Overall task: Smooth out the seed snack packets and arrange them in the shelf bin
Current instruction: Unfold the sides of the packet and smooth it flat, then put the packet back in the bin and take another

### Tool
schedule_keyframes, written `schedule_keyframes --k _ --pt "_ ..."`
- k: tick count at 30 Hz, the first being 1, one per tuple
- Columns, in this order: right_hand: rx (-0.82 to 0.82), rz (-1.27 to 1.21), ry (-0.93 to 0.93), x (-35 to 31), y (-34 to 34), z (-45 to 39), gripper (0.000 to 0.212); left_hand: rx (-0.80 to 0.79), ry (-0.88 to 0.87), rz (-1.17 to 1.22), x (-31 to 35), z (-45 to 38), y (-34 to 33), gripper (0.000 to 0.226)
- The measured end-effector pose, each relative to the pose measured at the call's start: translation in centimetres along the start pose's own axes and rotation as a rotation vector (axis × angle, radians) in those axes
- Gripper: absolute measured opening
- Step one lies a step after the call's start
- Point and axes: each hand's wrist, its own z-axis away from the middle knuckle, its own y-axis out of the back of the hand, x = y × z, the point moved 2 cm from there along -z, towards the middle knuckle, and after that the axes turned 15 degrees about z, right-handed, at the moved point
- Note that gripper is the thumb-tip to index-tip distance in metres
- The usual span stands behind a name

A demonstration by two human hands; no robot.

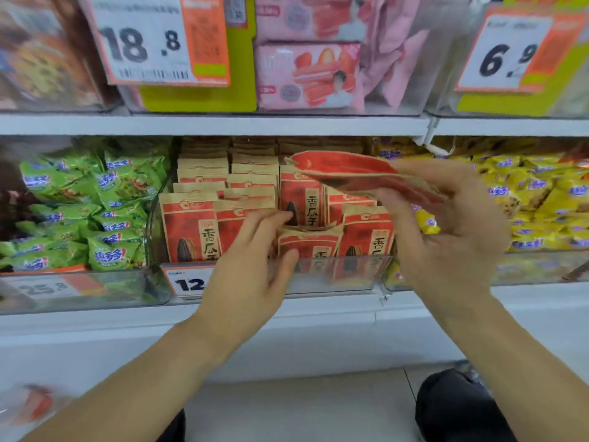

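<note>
A flat red-and-tan paper seed snack packet (350,173) is held up in the air, lying nearly level, above the right side of the clear plastic shelf bin (318,272). The right hand (446,231) pinches its right end between thumb and fingers; the hand is blurred, so how each finger lies is hard to make out.

Below it, the bin holds rows of matching red-and-tan seed packets (188,228) standing upright, printed faces forward, stacked back toward the rear of the shelf. One short packet (309,244) sits low at the bin's front middle, just behind the clear front wall, with a taller one (301,196) behind it.

The left hand (251,269) reaches into the bin's front middle with its fingers spread and fairly straight; its fingertips (287,215) touch the packets there, the thumb by the short packet's left edge. It grips nothing.

A white price label reading "12" (188,283) sits on the bin's front left, partly hidden by the left wrist.

To the left, a neighbouring bin holds green snack bags (95,212); to the right, another holds yellow snack bags (541,199). On the shelf above stand pink boxes (309,74) and orange-edged price tags showing "18.8" (143,43) and "6.9" (510,55). The white shelf edge (223,124) runs between the two levels.
</note>
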Motion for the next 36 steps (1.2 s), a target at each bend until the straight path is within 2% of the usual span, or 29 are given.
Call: schedule_keyframes --k 4,7,9,15,21,24,28,32,33,36 --pt "-0.145 0.224 0.047 0.4 -2.0 -1.1 0.025 -0.013 0.018 0.024 -0.8 0.6 -0.8 0.036" --pt "-0.378 0.295 0.113 0.8 -3.1 -1.5 0.022 0.013 0.028 0.064 -1.4 0.8 -0.5 0.031" --pt "-0.477 0.354 0.140 1.0 -3.9 -1.7 0.018 0.021 0.040 0.091 -1.6 0.6 -0.3 0.028" --pt "-0.452 0.359 0.154 0.4 -3.9 -3.4 0.018 0.102 -0.007 0.043 -1.4 -0.6 -0.3 0.017" --pt "-0.705 0.394 0.199 0.0 -5.2 -3.5 0.022 0.157 0.011 0.061 -0.7 -0.9 -0.3 0.022" --pt "-0.637 0.373 0.229 0.2 -5.5 -3.4 0.017 0.205 -0.012 0.057 -0.2 -1.0 -0.3 0.029" --pt "-0.541 0.312 0.174 0.4 -5.5 -3.9 0.014 0.292 -0.009 0.099 0.3 -1.0 -0.5 0.037" --pt "-0.838 0.483 0.124 2.0 -6.5 -3.9 0.015 0.300 0.005 0.069 0.1 -0.9 -0.7 0.042" --pt "-0.860 0.477 0.121 2.1 -6.6 -4.0 0.015 0.289 0.009 0.059 0.0 -0.9 -0.7 0.045" --pt "-0.783 0.331 0.046 2.0 -6.5 -4.4 0.010 0.231 0.006 -0.006 -0.4 -1.0 -0.9 0.054"
